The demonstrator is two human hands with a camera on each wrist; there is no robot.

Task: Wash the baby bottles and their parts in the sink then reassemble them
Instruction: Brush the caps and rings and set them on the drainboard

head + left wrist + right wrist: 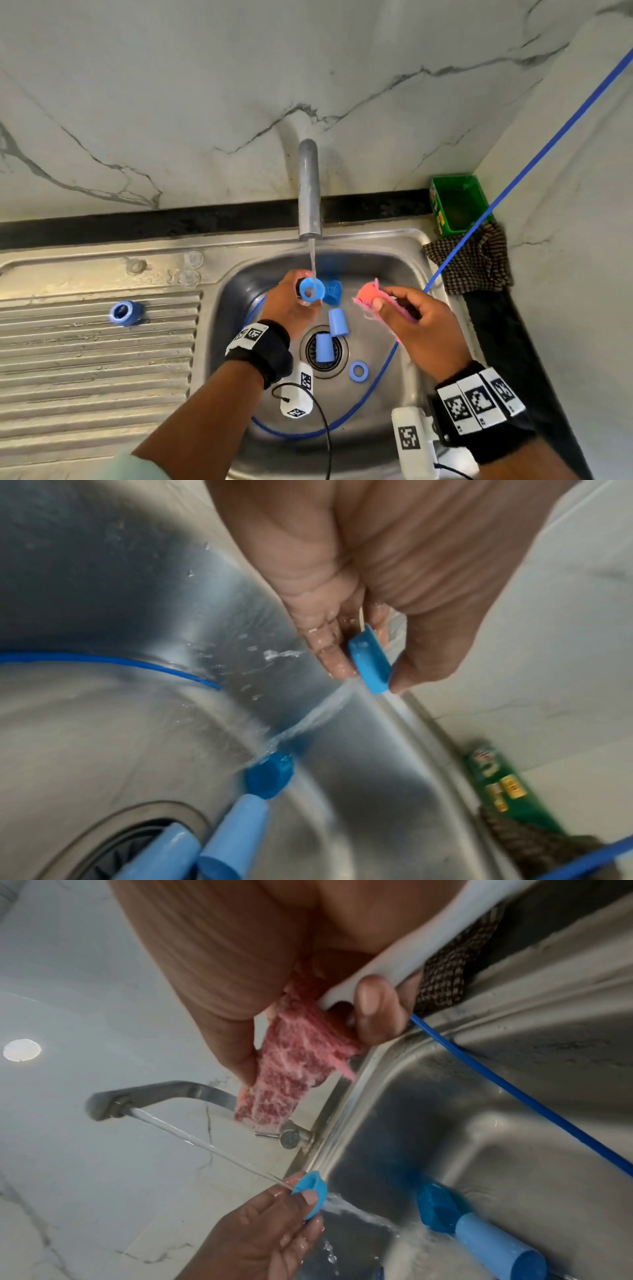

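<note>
Blue plastic ring (311, 290) is pinched in my left hand (291, 308) under the tap stream, above the sink (394, 270). My right hand (414, 325) grips the pink scrubber (367, 295). Risk: the wet ring slips toward the drain (337, 356). The green box (457, 204) print is unreadable.

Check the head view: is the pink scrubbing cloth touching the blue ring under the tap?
No. The right hand holds the pink cloth clear to the side, while the left hand holds the blue ring under the water alone.
</note>
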